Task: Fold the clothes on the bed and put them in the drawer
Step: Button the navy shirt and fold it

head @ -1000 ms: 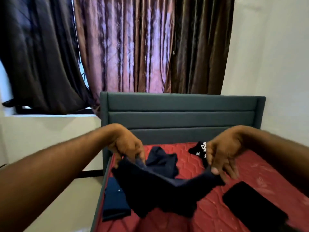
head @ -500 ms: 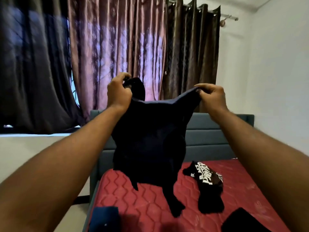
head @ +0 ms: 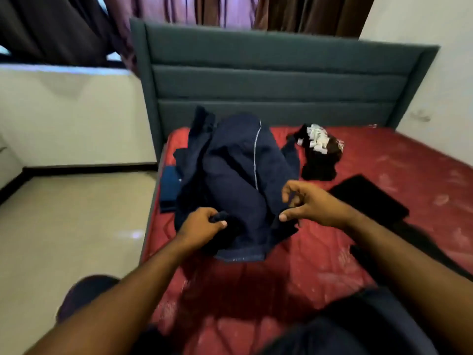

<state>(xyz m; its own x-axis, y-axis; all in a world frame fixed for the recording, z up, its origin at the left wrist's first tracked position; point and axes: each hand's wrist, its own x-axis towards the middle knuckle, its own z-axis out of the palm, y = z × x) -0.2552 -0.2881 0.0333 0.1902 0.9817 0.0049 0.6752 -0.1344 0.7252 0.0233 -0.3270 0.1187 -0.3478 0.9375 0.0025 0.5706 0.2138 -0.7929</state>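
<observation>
Dark blue pants flat on red bed, long way toward headboard; left hand pinching near edge, right hand fingers loose, holding nothing

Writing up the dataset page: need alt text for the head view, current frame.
Two hands lay a navy garment on a red mattress: the left hand grips its near edge, the right hand hovers open by its right side. A black printed shirt, a black folded item and a blue folded item lie nearby, with a grey headboard behind.
</observation>
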